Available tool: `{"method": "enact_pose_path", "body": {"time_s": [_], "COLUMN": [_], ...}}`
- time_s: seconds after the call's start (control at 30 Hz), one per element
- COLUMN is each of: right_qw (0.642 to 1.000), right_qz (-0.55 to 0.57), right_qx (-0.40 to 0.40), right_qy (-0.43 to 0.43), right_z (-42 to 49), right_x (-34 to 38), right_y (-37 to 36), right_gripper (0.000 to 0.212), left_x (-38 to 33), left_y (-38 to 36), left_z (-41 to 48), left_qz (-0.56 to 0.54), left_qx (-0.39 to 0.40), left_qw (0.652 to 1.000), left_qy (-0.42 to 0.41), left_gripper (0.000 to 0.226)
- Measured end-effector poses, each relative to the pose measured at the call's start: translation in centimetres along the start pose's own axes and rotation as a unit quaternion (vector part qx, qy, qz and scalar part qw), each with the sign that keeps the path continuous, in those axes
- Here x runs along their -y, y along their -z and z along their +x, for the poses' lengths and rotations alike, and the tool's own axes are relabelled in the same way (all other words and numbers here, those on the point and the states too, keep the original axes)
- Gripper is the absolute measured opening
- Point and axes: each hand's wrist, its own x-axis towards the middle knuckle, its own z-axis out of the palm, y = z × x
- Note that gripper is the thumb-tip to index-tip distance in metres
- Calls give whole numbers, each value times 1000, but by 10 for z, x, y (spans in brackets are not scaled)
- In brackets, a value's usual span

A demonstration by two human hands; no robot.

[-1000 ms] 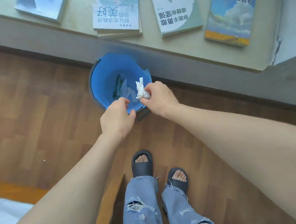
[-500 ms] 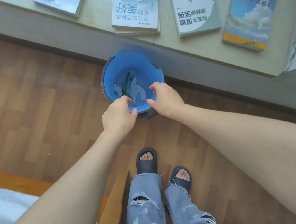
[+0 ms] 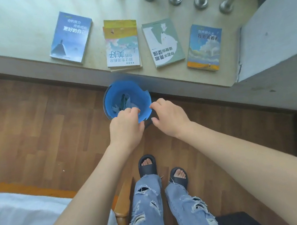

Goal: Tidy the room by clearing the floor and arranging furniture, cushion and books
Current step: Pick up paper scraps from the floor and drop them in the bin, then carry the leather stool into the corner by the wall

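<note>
Now: left hand (image 3: 127,129) fingers (image 3: 134,112) curled, pinching the near edge of the blue plastic bin liner (image 3: 121,91). Right hand (image 3: 171,119) fingers (image 3: 155,105) curled at the liner's right edge; actual grip not discernible. Liner sits in a dark round bin (image 3: 148,124) on the wood-plank floor (image 3: 28,121), against the pale window ledge (image 3: 15,36); pale scraps inside. Judgement: seat the liner evenly over the rim, pulling gently, since thin plastic tears. Four paperback books (image 3: 164,43) lie spread along the ledge, not stacked.
</note>
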Motion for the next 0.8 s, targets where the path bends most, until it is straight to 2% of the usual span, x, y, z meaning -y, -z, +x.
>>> {"method": "enact_pose_path", "body": {"time_s": [0.13,0.4,0.8], "right_qw": [999,986,948], "right_qz": [19,54,88], "right_qx": [-21,-116,-204], "right_qy": [-26,-110,-229], "right_z": [-40,-127,-239], "right_x": [-2,-19,-35], "right_y": [49,147,201], "right_gripper": [41,41,43], "left_x": [-23,-84,-188], "left_y": [42,135,187], "left_z": [-17,-37,-57], "left_qz": [-2,4,51], "left_qx": [-11,-34,-43], "left_qw": [1000,991,952], "left_qy": [-22,-127,-298], "left_gripper": [32,34,32]}}
